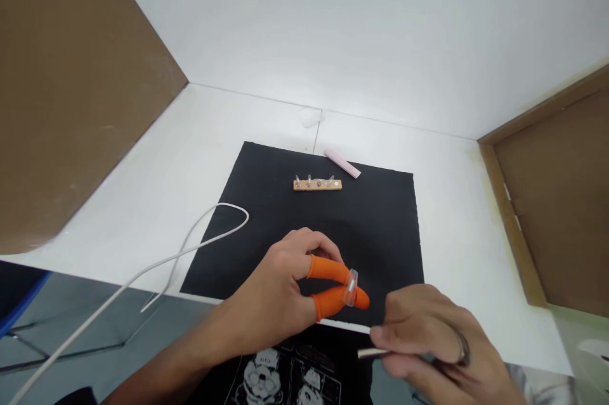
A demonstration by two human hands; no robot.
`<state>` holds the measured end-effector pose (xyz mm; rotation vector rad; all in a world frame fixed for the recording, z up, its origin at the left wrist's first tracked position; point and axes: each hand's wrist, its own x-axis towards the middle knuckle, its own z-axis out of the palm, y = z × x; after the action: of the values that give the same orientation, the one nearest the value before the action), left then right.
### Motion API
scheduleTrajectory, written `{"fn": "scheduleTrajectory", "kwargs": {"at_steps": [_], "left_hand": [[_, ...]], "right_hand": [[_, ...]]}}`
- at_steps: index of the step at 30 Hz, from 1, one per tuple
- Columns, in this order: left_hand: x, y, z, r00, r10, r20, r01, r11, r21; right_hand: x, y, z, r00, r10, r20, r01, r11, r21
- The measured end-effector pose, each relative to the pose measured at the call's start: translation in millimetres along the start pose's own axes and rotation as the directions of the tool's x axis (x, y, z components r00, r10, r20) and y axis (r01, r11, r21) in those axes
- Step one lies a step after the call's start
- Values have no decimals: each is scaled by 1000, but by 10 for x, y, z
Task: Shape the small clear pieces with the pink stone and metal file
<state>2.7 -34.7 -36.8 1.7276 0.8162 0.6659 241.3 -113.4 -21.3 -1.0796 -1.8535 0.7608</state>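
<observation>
My left hand (295, 284) has orange finger cots on its thumb and index finger. Pinched between them is a clear, curved plastic piece (351, 287) that looks like a false nail tip. To its lower right, my right hand (432, 335) is closed around a thin, flat, pale strip (372, 353), seen nearly edge-on, its end pointing left. The strip and the clear piece are apart. Most of the strip is hidden by my fingers, so its exact kind does not show. A dark band sits on a right finger.
A black mat (271, 221) covers part of the white table (454, 233). On it lies a small wooden strip (317, 185) bearing several clear upright pieces, with a pink bar (342, 163) behind. A white cable (166, 259) crosses the left side. Brown panels flank the table.
</observation>
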Motion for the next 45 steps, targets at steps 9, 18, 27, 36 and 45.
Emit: {"fn": "scheduleTrajectory", "kwargs": {"at_steps": [9,18,27,36,45], "left_hand": [[14,43,-24,1000,-20,6,20,999,25],[2,25,-3,1000,0,7,-1,1000,15],[-4,26,-7,1000,-7,0,7,1000,28],[11,35,18,1000,-16,9,16,1000,17],[18,-5,14,1000,9,-4,-9,1000,4]], "right_hand": [[8,317,101,817,66,-572,-71,997,14],[-59,129,49,981,-102,-163,81,988,-131],[-80,165,120,942,-153,-299,99,977,-187],[-79,294,89,864,-283,-416,86,898,-431],[-5,-192,301,972,-213,-98,151,890,-430]]}}
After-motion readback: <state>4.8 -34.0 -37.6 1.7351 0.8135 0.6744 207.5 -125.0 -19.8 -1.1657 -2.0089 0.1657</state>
